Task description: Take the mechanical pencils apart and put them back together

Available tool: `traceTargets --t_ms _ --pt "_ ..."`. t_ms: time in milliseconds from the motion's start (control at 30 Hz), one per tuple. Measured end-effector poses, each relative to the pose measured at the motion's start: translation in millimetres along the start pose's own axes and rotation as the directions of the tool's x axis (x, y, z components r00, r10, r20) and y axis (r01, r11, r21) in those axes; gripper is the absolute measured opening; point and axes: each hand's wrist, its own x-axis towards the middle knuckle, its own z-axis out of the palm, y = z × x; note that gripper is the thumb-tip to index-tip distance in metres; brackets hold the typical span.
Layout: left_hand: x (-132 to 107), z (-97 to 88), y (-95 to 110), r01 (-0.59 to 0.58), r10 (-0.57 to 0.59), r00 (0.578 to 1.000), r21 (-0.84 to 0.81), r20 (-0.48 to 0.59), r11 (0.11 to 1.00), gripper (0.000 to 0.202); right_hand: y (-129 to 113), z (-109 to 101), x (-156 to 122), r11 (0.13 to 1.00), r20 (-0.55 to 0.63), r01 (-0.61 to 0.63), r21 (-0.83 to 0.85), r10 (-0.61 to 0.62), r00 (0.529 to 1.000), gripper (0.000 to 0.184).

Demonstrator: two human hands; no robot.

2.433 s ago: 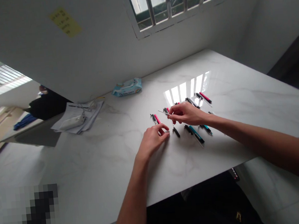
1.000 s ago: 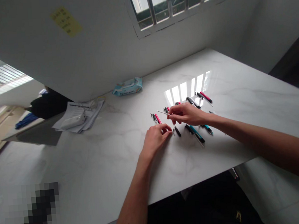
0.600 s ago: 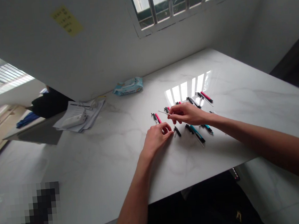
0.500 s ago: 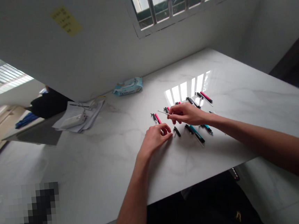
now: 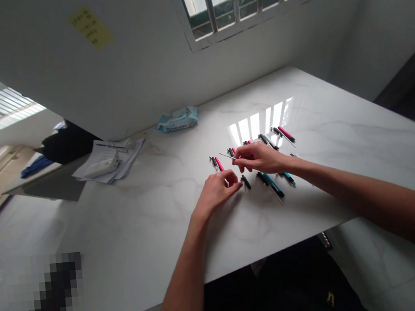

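Observation:
My right hand (image 5: 256,157) is closed in a pinch on a thin pen refill (image 5: 227,156), whose dark tip points to the upper left. Low over the table, my left hand (image 5: 220,187) has its fingers bent and its thumb apart from them. The thumb tip is beside a short black pen part (image 5: 246,182); whether they touch I cannot tell. A red pen barrel (image 5: 219,163) and a black piece (image 5: 213,161) lie just beyond the left hand. Below the right hand are a teal pen barrel (image 5: 273,185) with black parts and another teal piece (image 5: 288,178), partly covered by the wrist.
Farther back on the marble-patterned table (image 5: 157,242) lie a red barrel (image 5: 286,133) and a grey and black pen piece (image 5: 269,142). A blue wipes packet (image 5: 177,120) rests by the wall. Papers (image 5: 111,161) with a white object on top sit at the left edge.
My left hand has shifted slightly to the right, its thumb now closer to the short black pen part. The right hand stays in place with the refill.

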Motion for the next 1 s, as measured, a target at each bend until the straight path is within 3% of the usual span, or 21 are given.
traceTargets --t_ms 100,200,367,467,533,600,667,733,800,867,933,1000 --pt "4 -6.4 -4 -0.022 -0.034 0.985 -0.327 -0.166 0.945 0.031 -1 0 0 1.000 0.012 0.000 0.009 0.000 1.000 0.031" --pt "7 -7.7 -4 -0.073 -0.096 0.966 -0.612 -0.239 0.787 0.046 -3 1 0 0.999 0.040 -0.002 0.032 0.001 0.999 0.032" --pt "9 2.2 4 -0.045 -0.156 0.974 -0.814 -0.165 0.579 0.040 -7 3 -3 0.999 0.091 0.016 0.033 -0.019 0.996 0.032" --pt "9 0.1 5 -0.086 -0.230 0.946 -0.859 -0.230 0.505 0.041 -8 4 -4 1.000 0.120 0.022 0.021 -0.025 0.992 0.029" --pt "8 -9.1 2 -0.190 -0.291 0.884 -0.850 -0.366 0.492 0.043 -7 2 -3 1.000 0.132 0.019 0.022 -0.022 0.991 0.026" --pt "7 -21.5 -2 -0.267 -0.327 0.806 -0.796 -0.494 0.543 0.043 -3 0 -1 1.000 0.115 0.026 0.018 -0.028 0.993 0.025" --pt "6 -31.5 -5 -0.267 -0.300 0.786 -0.735 -0.540 0.623 0.041 2 -3 1 0.999 0.070 0.032 0.012 -0.033 0.997 0.025" --pt "5 -35.2 -7 -0.179 -0.246 0.841 -0.677 -0.482 0.714 0.040 6 -6 4 1.000 0.024 0.024 0.014 -0.024 0.999 0.026" --pt "3 -32.5 -7 -0.037 -0.204 0.925 -0.608 -0.322 0.793 0.043 9 -7 5 1.000 -0.003 0.012 0.017 -0.012 1.000 0.026" --pt "1 -26.6 -6 0.102 -0.190 0.975 -0.525 -0.116 0.845 0.046 10 -7 5 1.000 -0.009 0.007 0.011 -0.007 1.000 0.026" --pt "-1 -20.5 -6 0.194 -0.194 0.980 -0.439 0.044 0.877 0.044 8 -7 5 1.000 -0.005 0.008 0.000 -0.008 1.000 0.026" --pt "-2 -15.6 -8 0.234 -0.210 0.972 -0.361 0.107 0.903 0.041 6 -6 4 1.000 -0.001 0.016 -0.007 -0.016 1.000 0.025"
